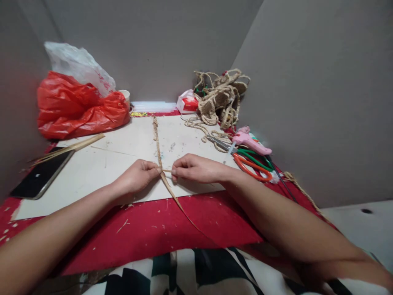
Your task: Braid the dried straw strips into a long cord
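Note:
A narrow braided straw cord [157,141] lies on the white board, running from its far edge toward me. My left hand [141,176] is closed, thumb and forefinger pinching the near end of the braid. To the right, my right hand [192,169] is closed on a short straw strand [166,170] that reaches sideways from the braid. From the pinch point a longer, loose straw strip [172,193] trails down over the red cloth toward my lap.
White board [123,143] on red cloth [138,229]. At left, a phone [43,174], straw strips [73,146] and a red bag [80,108]. At right, coiled rope [219,98], a tissue pack [188,102], scissors [253,166] and a pink glue gun [250,140].

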`<act>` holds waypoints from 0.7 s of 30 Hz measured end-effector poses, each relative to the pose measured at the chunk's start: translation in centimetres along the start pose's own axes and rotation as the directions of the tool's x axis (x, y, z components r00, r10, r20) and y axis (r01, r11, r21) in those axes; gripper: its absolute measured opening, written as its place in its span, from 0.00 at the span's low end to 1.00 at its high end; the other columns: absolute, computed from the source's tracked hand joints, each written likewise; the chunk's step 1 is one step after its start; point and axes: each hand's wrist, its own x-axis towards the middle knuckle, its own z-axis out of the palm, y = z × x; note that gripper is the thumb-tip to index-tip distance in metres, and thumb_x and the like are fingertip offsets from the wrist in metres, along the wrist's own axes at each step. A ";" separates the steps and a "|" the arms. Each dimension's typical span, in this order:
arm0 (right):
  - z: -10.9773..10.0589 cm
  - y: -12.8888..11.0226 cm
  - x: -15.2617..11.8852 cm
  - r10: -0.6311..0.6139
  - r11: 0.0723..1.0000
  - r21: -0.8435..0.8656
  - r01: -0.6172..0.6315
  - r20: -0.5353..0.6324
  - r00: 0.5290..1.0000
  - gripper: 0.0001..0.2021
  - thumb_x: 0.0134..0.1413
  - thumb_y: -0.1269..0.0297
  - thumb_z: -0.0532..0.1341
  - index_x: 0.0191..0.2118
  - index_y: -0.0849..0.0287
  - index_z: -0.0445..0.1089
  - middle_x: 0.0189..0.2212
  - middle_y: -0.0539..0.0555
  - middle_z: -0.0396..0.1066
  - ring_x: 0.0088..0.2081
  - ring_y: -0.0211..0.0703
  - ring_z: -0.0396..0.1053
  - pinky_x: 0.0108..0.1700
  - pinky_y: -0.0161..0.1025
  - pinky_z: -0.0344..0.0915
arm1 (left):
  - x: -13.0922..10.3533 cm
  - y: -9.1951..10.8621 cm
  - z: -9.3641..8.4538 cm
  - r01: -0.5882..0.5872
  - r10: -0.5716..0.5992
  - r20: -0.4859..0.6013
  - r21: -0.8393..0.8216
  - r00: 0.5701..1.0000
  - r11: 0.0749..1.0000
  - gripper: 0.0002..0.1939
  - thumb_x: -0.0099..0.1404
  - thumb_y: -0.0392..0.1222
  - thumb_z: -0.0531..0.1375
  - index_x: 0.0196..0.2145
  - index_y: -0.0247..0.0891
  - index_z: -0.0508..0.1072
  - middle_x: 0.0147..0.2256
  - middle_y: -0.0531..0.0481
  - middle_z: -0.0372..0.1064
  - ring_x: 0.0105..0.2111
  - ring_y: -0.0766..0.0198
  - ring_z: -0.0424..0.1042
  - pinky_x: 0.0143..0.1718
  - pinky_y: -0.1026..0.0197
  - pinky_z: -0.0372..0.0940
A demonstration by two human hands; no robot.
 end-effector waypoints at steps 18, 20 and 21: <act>2.5 -11.1 17.8 -0.349 0.767 -0.602 0.220 -0.104 0.931 0.13 0.50 0.71 0.57 0.43 0.61 0.70 0.34 0.58 0.73 0.34 0.43 0.70 0.33 0.34 0.61 | 0.3 -0.8 -0.1 -0.110 0.149 -0.092 0.334 0.985 0.936 0.12 0.54 0.37 0.53 0.26 0.30 0.75 0.26 0.44 0.71 0.26 0.61 0.65 0.30 0.59 0.60; 3.7 -11.5 21.4 -0.326 0.711 -0.672 0.208 -0.053 0.944 0.13 0.48 0.70 0.58 0.43 0.60 0.70 0.40 0.60 0.72 0.40 0.48 0.69 0.36 0.36 0.61 | 0.4 -1.1 0.1 -0.126 0.165 -0.119 0.281 0.979 0.951 0.13 0.53 0.36 0.53 0.31 0.28 0.76 0.29 0.42 0.72 0.29 0.59 0.67 0.33 0.58 0.62; 4.2 -11.5 22.8 -0.325 0.700 -0.681 0.215 -0.036 0.945 0.14 0.48 0.70 0.59 0.43 0.61 0.70 0.41 0.61 0.72 0.41 0.50 0.69 0.37 0.37 0.61 | 0.5 -1.3 0.2 -0.152 0.193 -0.145 0.251 0.970 0.956 0.14 0.53 0.35 0.54 0.35 0.27 0.76 0.33 0.40 0.73 0.32 0.57 0.68 0.35 0.57 0.63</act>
